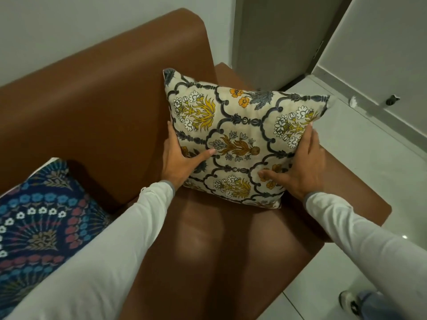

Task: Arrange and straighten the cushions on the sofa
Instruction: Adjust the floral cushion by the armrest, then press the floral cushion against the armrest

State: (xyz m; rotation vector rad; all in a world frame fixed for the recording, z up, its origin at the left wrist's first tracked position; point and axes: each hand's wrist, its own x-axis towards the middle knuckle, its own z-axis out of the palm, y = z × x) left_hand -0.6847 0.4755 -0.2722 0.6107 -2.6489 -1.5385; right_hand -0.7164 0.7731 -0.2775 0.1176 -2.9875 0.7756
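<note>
Hands, left (179, 161) and right (300, 167), clasp cream cushion's (240, 135) opposite edges.

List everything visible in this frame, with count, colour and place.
sofa: one, brown, fills the middle
cream cushion: one, floral print, upright in the sofa's right corner
blue cushion: one, dark blue patterned, on the seat at left
floor: pale tiles, right
wall: pale, behind the sofa
shoe: one, white, bottom right on the floor
sleeves: two, white
left hand: on the cream cushion's left edge
right hand: on its right edge
</note>
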